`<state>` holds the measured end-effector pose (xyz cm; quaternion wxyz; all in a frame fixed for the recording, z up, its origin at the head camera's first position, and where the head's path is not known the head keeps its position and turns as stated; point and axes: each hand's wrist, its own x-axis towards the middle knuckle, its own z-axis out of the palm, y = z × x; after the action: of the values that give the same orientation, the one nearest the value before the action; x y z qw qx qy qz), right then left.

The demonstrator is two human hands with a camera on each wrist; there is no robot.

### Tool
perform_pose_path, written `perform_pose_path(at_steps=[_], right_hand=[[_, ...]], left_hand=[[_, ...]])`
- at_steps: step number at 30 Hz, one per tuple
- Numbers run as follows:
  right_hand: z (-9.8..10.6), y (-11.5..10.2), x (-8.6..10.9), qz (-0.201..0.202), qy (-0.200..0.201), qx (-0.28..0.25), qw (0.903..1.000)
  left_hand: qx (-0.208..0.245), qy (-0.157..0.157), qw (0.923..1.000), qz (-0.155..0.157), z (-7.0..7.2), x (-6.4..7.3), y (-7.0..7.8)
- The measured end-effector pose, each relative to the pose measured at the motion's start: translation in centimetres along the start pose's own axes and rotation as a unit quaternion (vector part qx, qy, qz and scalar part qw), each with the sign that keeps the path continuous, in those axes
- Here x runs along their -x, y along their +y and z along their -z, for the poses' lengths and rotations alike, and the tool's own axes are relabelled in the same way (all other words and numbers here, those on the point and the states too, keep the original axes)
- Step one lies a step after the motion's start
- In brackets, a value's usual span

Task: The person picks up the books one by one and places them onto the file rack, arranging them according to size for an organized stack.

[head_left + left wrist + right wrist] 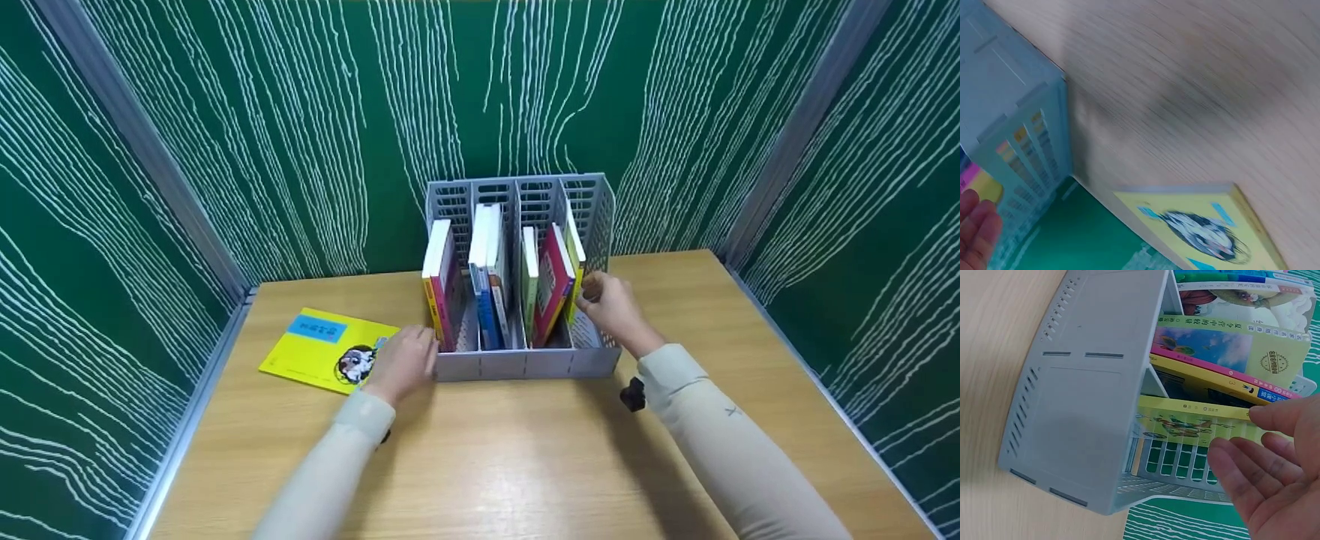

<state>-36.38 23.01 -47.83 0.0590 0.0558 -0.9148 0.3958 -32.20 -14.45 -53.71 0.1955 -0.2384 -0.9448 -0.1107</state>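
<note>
A grey file rack (525, 364) with several compartments holds upright books. My right hand (616, 309) is at its right end, beside a thin yellow book (576, 259) in the rightmost compartment. In the right wrist view, the thumb and bent fingers (1235, 467) lie close to that yellow book (1196, 410), spread apart. My left hand (405, 360) is by the rack's front left corner, near a yellow-and-pink-spined pair of books (442, 300). Only its loosely bent fingertips (979, 230) show in the left wrist view; whether they touch the rack is unclear.
A yellow book (307, 360) with a blue label and a dog picture lies flat on the wooden table (510, 450), left of the rack. White and blue books (487, 247), a green-spined book (529, 277) and a red book (553, 277) stand in the middle compartments. Green, white-lined panels (285, 135) enclose the table.
</note>
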Motion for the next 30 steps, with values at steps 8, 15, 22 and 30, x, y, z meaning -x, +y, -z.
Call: perform_pose_path(at_steps=[8, 15, 22, 30], right_hand=[[-0.2, 0.8, 1.3, -0.004, 0.004, 0.024, 0.9997], [-0.9, 1.3, 2.3, 0.004, -0.003, 0.048, 0.9988], [-1.7, 2.0, 3.2, -0.002, -0.024, 0.059, 0.9980], [-2.9, 2.6, 3.9, 0.050, -0.035, 0.070, 0.9957]], left_hand=[[0.023, -0.029, 0.9831, 0.180, 1.0, 1.2, -3.1], [0.031, -0.036, 0.9554, 0.291, 1.4, 2.3, -5.6], [0.042, -0.107, 0.9083, 0.402, 1.7, 3.4, -7.9], [0.023, -0.191, 0.8661, 0.461, 1.4, 4.6, -8.9]])
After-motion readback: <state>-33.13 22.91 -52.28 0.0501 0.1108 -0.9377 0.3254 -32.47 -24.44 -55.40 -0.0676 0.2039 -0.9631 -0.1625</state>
